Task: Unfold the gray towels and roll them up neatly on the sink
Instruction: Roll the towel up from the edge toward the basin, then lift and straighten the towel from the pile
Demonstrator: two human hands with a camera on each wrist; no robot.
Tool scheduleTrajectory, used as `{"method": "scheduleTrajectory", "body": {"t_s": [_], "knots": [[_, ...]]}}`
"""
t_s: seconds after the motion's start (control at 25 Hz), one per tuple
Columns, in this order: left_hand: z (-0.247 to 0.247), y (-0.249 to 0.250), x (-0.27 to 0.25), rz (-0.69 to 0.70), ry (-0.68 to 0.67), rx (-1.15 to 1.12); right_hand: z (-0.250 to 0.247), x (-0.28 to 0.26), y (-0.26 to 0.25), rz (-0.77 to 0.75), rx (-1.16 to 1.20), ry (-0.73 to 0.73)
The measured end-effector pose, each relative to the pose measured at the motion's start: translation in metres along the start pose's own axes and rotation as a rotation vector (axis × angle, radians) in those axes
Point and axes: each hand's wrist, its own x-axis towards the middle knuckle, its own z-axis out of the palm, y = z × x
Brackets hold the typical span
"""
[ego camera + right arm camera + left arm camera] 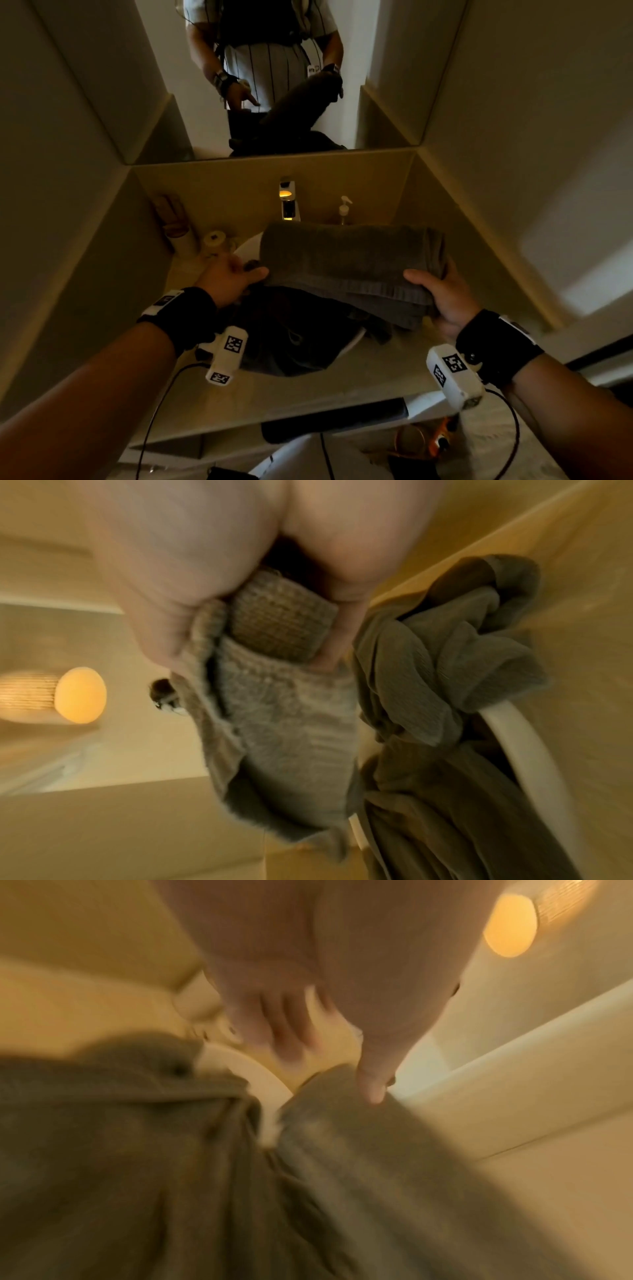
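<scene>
A gray towel point(349, 260), loosely rolled lengthwise, hangs level above the sink point(354, 342). My right hand point(435, 291) grips its right end, thumb on top, and the bunched layers show between thumb and fingers in the right wrist view point(284, 696). My left hand point(236, 277) is at the towel's left end with its fingers spread. Only the thumb touches the towel's edge point(342, 1150). A darker towel point(291, 335) lies crumpled in the basin below, spilling over the white rim point(524, 745).
A faucet point(289, 200) and a soap pump bottle point(344, 210) stand behind the basin. A tall container point(176, 219) and a round jar point(215, 240) sit at the back left. Walls close in on both sides, and a mirror point(274, 68) hangs above.
</scene>
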Motion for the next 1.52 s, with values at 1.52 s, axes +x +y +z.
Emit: {"method": "scheduleTrajectory", "body": {"t_s": [1.52], "knots": [[0.287, 0.104, 0.104, -0.261, -0.451, -0.718, -0.088, 0.029, 0.081, -0.2, -0.407, 0.254]]}}
